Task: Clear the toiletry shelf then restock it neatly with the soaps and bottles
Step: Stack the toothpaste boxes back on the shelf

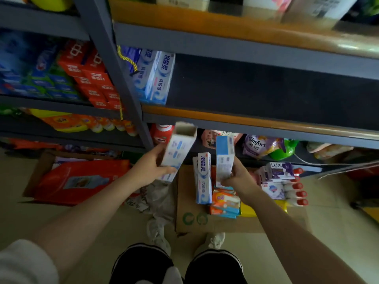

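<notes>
The shelf (256, 119) is mostly bare; left hand (150, 168) and right hand (238, 177) each grip a carton (179, 148), probably light, crushable, best held mid-body.

The room is dim and a bit grey. The deep middle grey metal shelf (266, 93) is almost black inside. A bright shine sits on the orange shelf board (346, 45) at the upper right. The two white and blue boxes (178, 148) in the middle look smeared. Shelf lines bend near the edges.
</notes>
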The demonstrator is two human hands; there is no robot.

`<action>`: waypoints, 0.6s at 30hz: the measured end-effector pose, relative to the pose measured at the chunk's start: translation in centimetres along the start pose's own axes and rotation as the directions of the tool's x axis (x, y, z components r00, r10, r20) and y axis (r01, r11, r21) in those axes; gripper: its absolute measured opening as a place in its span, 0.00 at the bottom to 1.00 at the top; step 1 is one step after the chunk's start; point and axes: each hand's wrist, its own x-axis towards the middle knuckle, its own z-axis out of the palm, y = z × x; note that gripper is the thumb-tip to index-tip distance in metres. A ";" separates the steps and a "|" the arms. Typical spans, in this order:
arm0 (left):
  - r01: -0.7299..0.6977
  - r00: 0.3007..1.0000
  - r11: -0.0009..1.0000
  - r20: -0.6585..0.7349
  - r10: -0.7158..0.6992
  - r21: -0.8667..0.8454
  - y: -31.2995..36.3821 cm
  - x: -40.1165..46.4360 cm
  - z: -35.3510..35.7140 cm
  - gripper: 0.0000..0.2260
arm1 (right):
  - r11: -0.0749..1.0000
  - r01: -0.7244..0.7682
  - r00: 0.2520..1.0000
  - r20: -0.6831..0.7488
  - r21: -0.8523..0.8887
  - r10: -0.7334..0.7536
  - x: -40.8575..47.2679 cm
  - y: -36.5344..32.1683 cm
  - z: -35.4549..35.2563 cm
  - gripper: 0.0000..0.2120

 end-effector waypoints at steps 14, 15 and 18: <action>0.207 0.959 0.978 0.204 -0.197 -0.026 -4.9 2.5 3.9 0.22 | 0.784 -0.520 0.792 -0.535 -0.338 0.295 -1.3 9.4 -0.4 0.21; 0.202 0.959 0.979 0.201 -0.200 0.011 -5.6 2.6 4.2 0.23 | 0.762 -0.544 0.782 -0.542 -0.350 0.308 -0.6 9.8 -0.1 0.21; 0.191 0.971 0.980 0.139 -0.196 0.049 -7.1 2.8 5.6 0.22 | 0.728 -0.545 0.788 -0.552 -0.417 0.273 1.5 10.6 0.2 0.19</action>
